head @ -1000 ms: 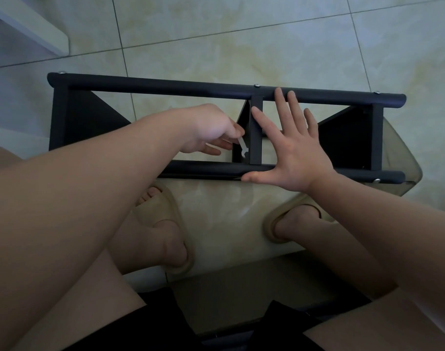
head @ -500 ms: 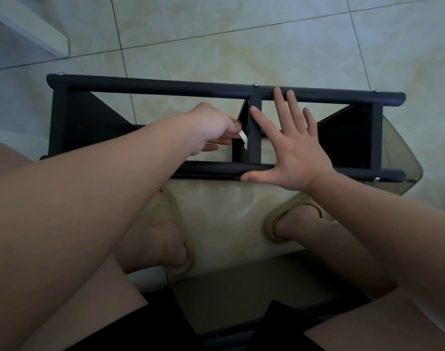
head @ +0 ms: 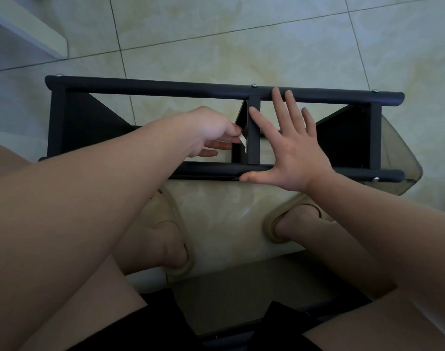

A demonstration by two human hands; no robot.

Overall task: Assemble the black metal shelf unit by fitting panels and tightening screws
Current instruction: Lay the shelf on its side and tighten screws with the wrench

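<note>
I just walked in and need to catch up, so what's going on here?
A person is assembling a black metal shelf unit on the pale tiled floor. The left hand holds a small flat silver wrench at the unit's middle crossbar. The right hand is spread flat, bracing the frame, thumb on the near rail.

No text, label, brand, number or sign can be read. The black shelf frame (head: 165,88) is plain paint with no legible marking. The small white tool (head: 242,142) pinched in the left hand (head: 211,130) is too small to show any stamp. The floor tiles (head: 216,34) have only a marbled pattern.
</note>
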